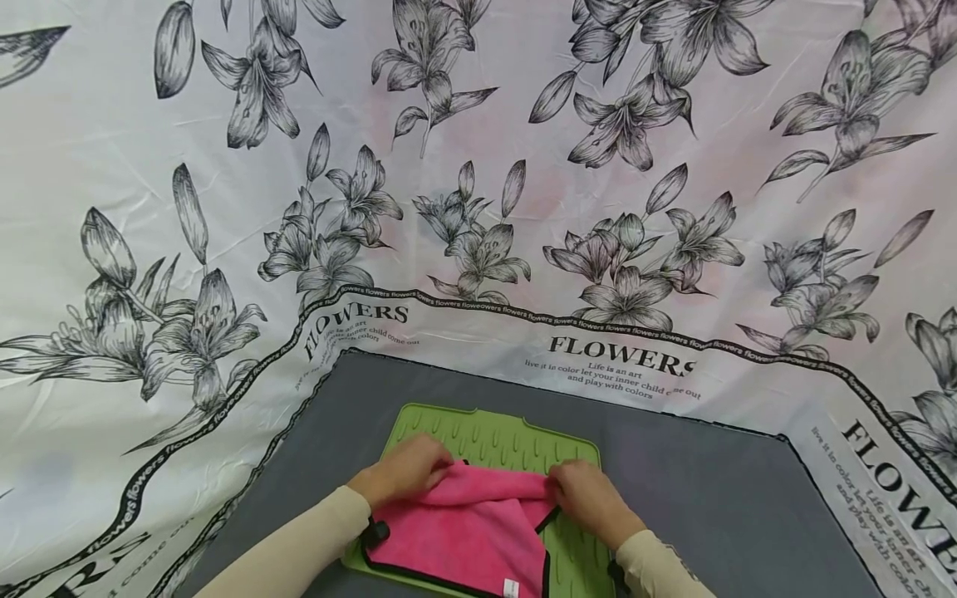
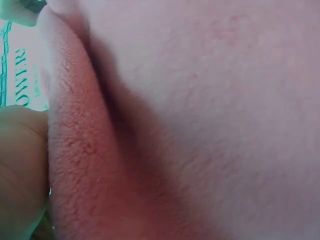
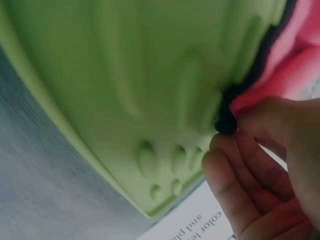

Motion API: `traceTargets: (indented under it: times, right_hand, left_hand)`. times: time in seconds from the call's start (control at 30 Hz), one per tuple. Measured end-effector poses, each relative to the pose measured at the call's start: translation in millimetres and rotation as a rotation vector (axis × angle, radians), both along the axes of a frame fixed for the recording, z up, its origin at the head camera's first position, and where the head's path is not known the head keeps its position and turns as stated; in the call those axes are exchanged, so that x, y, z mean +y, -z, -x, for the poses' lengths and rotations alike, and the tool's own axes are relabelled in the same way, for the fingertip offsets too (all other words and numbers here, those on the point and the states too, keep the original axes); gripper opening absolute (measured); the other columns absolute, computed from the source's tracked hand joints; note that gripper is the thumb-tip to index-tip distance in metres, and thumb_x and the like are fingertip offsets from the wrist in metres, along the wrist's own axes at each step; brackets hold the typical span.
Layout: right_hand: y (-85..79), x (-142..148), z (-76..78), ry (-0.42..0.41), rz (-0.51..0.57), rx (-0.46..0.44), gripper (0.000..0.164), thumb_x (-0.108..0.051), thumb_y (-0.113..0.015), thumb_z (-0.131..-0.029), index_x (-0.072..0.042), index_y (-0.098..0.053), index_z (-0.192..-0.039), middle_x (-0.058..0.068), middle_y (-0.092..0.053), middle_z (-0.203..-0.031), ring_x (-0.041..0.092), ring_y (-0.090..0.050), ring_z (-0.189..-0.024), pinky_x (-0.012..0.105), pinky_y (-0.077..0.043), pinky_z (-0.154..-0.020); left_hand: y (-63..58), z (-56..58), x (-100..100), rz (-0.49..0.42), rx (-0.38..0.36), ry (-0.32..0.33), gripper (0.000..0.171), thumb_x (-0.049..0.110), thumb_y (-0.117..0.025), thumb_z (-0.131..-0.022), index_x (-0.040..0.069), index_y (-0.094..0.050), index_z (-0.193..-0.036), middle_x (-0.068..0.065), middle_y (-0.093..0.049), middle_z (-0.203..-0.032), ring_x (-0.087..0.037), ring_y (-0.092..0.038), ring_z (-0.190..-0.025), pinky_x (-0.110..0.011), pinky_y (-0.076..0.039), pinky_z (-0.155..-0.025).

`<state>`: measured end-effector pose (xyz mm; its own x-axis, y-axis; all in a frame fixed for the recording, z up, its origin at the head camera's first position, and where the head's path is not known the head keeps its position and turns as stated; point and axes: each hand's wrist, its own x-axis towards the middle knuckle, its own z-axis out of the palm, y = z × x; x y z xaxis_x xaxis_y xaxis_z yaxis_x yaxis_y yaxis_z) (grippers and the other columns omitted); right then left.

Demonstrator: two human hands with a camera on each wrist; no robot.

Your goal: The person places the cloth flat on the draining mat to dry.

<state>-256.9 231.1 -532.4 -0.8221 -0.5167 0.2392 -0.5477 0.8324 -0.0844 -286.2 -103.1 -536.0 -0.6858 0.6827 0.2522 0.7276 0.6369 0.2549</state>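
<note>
A pink fleece cloth [image 1: 471,531] with black edging and a small white tag [image 1: 511,588] lies partly over a green ridged mat [image 1: 493,432]. Its far edge is lifted and folded over between my two hands. My left hand [image 1: 407,472] grips the far left end; the left wrist view is mostly filled by the pink fleece [image 2: 215,100], with part of the hand [image 2: 22,170] at its left edge. At the far right end, my right hand [image 1: 594,500] pinches the black-edged corner between thumb and fingers, just above the mat [image 3: 150,100] in the right wrist view.
Under the mat is a dark grey tabletop [image 1: 695,490]. A white sheet [image 1: 478,332] with black flower prints and lettering surrounds the table at the back and sides. One dark rounded piece [image 1: 380,530] sits at the cloth's left edge, another [image 1: 615,573] near my right sleeve.
</note>
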Motion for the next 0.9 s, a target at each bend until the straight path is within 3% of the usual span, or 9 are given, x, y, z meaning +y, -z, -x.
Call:
traceTargets:
  times: [0.1, 0.27, 0.4, 0.5, 0.6, 0.73, 0.9]
  right_hand:
    - [-6.3, 2, 2.3, -0.008, 0.017, 0.016, 0.025, -0.005, -0.073, -0.082, -0.023, -0.064, -0.067, -0.012, -0.053, -0.063, 0.005, -0.052, -0.06, 0.024, -0.042, -0.053]
    - [-21.1, 4, 7.5, 0.0, 0.057, 0.09, 0.021, -0.001, -0.071, -0.081, -0.021, -0.071, -0.073, -0.011, -0.058, -0.066, 0.01, -0.059, -0.063, 0.026, -0.048, -0.056]
    - [-29.4, 2, 15.1, 0.039, 0.083, 0.145, 0.018, -0.002, -0.07, -0.085, -0.019, -0.074, -0.079, -0.008, -0.06, -0.071, 0.014, -0.062, -0.067, 0.03, -0.052, -0.06]
    - [-26.6, -1, 18.3, 0.067, 0.075, 0.144, 0.017, -0.003, -0.07, -0.087, -0.018, -0.072, -0.078, -0.007, -0.056, -0.069, 0.014, -0.058, -0.064, 0.028, -0.049, -0.057]
    - [-17.7, -4, 16.6, 0.058, 0.046, 0.128, 0.022, -0.004, -0.071, -0.086, -0.019, -0.064, -0.072, -0.007, -0.049, -0.065, 0.012, -0.053, -0.059, 0.025, -0.042, -0.052]
    - [-4.1, -6, 13.2, 0.004, 0.005, 0.09, 0.024, -0.007, -0.073, -0.086, -0.019, -0.06, -0.069, -0.006, -0.05, -0.065, 0.012, -0.053, -0.058, 0.024, -0.041, -0.052]
    - [2.1, -7, 13.0, -0.043, 0.017, 0.065, 0.016, -0.007, -0.074, -0.086, -0.018, -0.068, -0.075, -0.007, -0.054, -0.069, 0.009, -0.055, -0.062, 0.023, -0.042, -0.054]
  left_hand:
    - [-4.9, 0.6, -1, -0.023, 0.064, -0.068, 0.012, 0.017, -0.068, -0.095, 0.02, -0.079, -0.092, 0.01, -0.073, -0.085, -0.004, -0.064, -0.076, -0.025, -0.054, -0.069]
    - [-15.8, 3.7, -2, -0.071, 0.215, -0.222, 0.007, 0.018, -0.072, -0.092, 0.022, -0.076, -0.089, 0.009, -0.067, -0.076, -0.01, -0.065, -0.071, -0.031, -0.054, -0.06]
    - [-18.9, 7.4, 0, -0.085, 0.295, -0.287, 0.006, 0.015, -0.071, -0.092, 0.018, -0.075, -0.094, 0.005, -0.069, -0.081, -0.015, -0.068, -0.077, -0.034, -0.057, -0.065]
    - [-14.0, 7.3, 1, -0.058, 0.305, -0.292, 0.018, 0.014, -0.072, -0.091, 0.012, -0.075, -0.109, -0.001, -0.073, -0.099, -0.02, -0.069, -0.092, -0.036, -0.059, -0.074]
    - [-6.5, 4.8, 2, -0.002, 0.288, -0.259, 0.026, 0.016, -0.075, -0.088, 0.009, -0.073, -0.113, -0.003, -0.071, -0.109, -0.021, -0.068, -0.099, -0.037, -0.059, -0.08]
    - [3.8, 1.0, 2, 0.088, 0.258, -0.187, 0.014, 0.019, -0.076, -0.088, 0.013, -0.071, -0.099, 0.001, -0.069, -0.098, -0.017, -0.068, -0.089, -0.034, -0.057, -0.077]
    - [11.1, -0.4, 0, 0.149, 0.21, -0.162, 0.006, 0.021, -0.072, -0.09, 0.015, -0.071, -0.09, 0.002, -0.07, -0.097, -0.015, -0.068, -0.09, -0.031, -0.058, -0.077]
